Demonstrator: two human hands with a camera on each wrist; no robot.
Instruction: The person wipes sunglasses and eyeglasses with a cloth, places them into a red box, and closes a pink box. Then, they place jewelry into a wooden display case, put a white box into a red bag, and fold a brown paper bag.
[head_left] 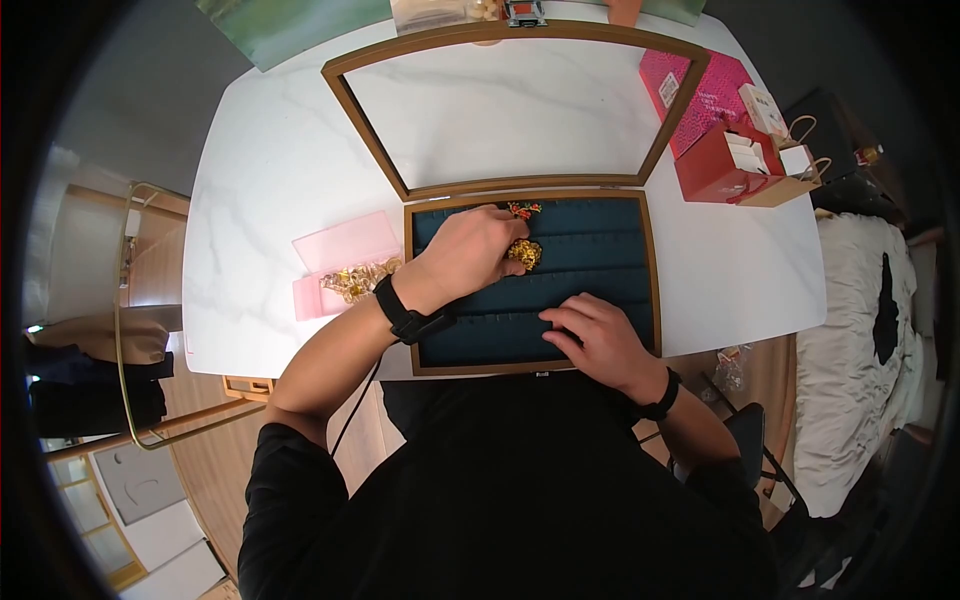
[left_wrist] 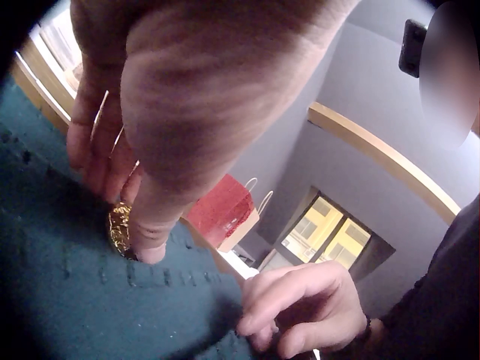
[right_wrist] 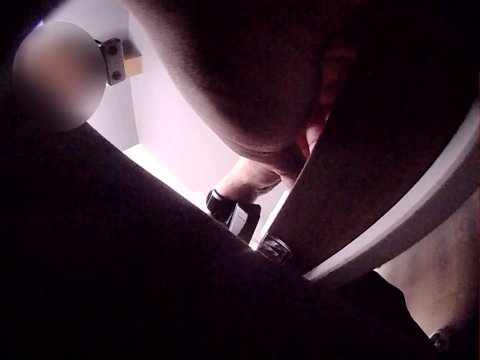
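Observation:
A wooden display case (head_left: pixel 655 290) lies with its glass lid (head_left: pixel 400 165) raised. Dark teal padded rows (head_left: pixel 590 255) with small slots line its inside. Over the upper middle rows, my left hand (head_left: pixel 470 245) pinches a round, textured gold ornament (head_left: pixel 527 254) between thumb and fingers. The left wrist view shows this gold ornament (left_wrist: pixel 120 229) low against the teal padding. Just beyond my left fingers sits a small red and orange ornament (head_left: pixel 523 210). My right hand (head_left: pixel 598 335) hovers at the case's front right, fingers loosely bent, holding nothing.
Left of the case, a pink box (head_left: pixel 308 298) holds gold jewellery (head_left: pixel 355 280). A pink patterned box (head_left: pixel 695 95) and a red paper bag (head_left: pixel 705 170) stand at the back right of the white marbled table (head_left: pixel 250 200). A cable (head_left: pixel 352 410) hangs from my left wrist.

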